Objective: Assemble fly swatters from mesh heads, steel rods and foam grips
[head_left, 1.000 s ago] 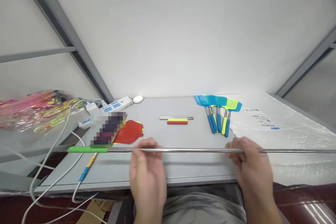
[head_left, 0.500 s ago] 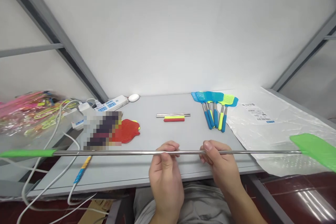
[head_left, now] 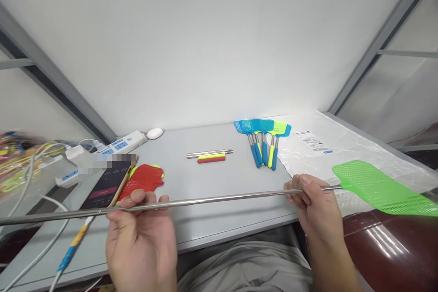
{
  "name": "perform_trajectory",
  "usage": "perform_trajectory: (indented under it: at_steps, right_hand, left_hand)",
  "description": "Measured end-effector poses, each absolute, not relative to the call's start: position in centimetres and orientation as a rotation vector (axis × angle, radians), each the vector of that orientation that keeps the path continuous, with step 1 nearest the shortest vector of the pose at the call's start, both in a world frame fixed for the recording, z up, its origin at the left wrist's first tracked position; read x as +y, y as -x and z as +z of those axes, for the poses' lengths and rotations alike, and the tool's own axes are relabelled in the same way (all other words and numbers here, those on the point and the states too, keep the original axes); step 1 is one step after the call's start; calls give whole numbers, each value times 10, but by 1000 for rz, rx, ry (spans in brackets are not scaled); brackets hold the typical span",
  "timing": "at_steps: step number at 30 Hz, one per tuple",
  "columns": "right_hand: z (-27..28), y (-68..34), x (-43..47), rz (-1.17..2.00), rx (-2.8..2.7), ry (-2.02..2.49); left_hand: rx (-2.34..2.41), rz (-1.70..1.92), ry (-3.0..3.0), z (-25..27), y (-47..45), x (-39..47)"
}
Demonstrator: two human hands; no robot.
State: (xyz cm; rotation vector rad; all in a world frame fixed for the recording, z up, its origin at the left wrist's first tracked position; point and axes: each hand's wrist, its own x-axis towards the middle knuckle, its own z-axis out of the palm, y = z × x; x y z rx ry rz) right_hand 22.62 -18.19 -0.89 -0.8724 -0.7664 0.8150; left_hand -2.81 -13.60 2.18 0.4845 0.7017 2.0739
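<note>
A fly swatter with a long metal telescopic rod and a green mesh head [head_left: 386,187] stretches across the view above the front of the table. My left hand [head_left: 140,232] grips the rod at left of centre, thumb and fingers around it. Near the green head, my right hand [head_left: 313,200] holds the rod's thin end. The handle end runs out of view on the left. Beyond the rod lie metal tubes [head_left: 208,153] beside a red handle [head_left: 211,159] and a yellow one. Red swatter heads [head_left: 143,179] lie behind my left hand.
Several assembled blue and yellow-green swatters [head_left: 263,141] lie fanned at the back right, beside a white plastic bag [head_left: 315,123]. A phone [head_left: 109,182], a power strip [head_left: 126,143], a white oval object [head_left: 155,133] and cables occupy the left. Bagged colourful items [head_left: 15,164] sit far left.
My hands have moved apart along the rod, the left one leftward and the right one towards the green head. The handle has gone out of view, and the camera view has turned right.
</note>
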Motion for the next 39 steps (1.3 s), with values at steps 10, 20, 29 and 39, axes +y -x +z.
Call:
perform_trajectory:
  at_steps: [10, 20, 29, 39]
  right_hand:
    - [-3, -248, -174, 818, -531, 750]
    - [-38, -213, -177, 878, -430, 830]
    - [-47, -215, -170, 932, -649, 920]
    - [-42, -218, -167, 1033, -609, 830]
  left_hand:
    - [741, 2071, -719, 19, 25, -138]
    - [794, 1701, -776, -24, -16, -140]
    - [682, 1325, -684, -30, -24, -131]
    - [635, 1329, -630, -27, -23, -128]
